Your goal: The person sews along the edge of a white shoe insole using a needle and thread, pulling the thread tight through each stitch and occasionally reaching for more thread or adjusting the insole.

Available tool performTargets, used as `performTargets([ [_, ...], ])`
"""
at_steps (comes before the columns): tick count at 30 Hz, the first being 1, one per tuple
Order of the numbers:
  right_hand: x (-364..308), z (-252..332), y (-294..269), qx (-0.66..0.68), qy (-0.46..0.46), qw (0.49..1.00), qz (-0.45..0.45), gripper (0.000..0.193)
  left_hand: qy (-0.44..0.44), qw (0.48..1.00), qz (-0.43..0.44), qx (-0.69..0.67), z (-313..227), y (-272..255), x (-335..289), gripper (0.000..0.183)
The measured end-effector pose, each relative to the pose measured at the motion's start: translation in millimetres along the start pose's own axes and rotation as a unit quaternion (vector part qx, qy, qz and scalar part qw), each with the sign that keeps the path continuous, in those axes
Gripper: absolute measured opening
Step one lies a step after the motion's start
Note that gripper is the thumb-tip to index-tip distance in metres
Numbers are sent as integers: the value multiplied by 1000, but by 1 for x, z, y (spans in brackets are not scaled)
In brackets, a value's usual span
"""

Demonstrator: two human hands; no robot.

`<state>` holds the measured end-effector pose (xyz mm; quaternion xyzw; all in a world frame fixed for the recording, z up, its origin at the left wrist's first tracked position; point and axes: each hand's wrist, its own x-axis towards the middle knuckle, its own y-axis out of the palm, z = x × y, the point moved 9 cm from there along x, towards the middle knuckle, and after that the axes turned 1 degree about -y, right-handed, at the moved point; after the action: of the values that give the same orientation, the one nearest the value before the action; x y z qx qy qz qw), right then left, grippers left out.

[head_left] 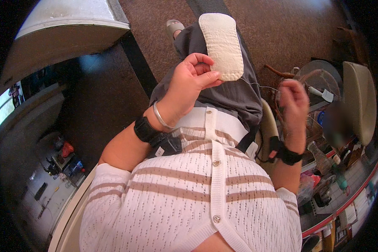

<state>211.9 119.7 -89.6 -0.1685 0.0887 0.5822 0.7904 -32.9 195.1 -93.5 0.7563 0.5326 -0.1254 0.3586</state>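
Note:
My left hand pinches the near end of a cream fabric pad between thumb and fingers. The pad is long with rounded ends, shaped rather like an insole, and stitches run along its edge. It is held above my lap, over the grey trousers. A thin pale thread leads from the pad's near right corner to my right hand, which is raised off to the right with its fingers curled together. That hand is slightly blurred; whether a needle is in its fingers cannot be made out.
A pale chair stands at the right, beside a cluttered table with a glass bottle and a red edge. A white-topped table is at the far left. Brown floor lies ahead.

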Motion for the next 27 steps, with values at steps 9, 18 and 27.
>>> performTargets([
  [9,-4,-3,111,99,44,983,147,3,21,1000,11,1,-2,6,-2,17],
  [18,-4,-6,119,120,43,979,156,5,30,998,33,36,-1,7,0,18],
  [27,-5,-9,121,138,43,977,159,14,28,998,42,48,0,9,-1,22],
])
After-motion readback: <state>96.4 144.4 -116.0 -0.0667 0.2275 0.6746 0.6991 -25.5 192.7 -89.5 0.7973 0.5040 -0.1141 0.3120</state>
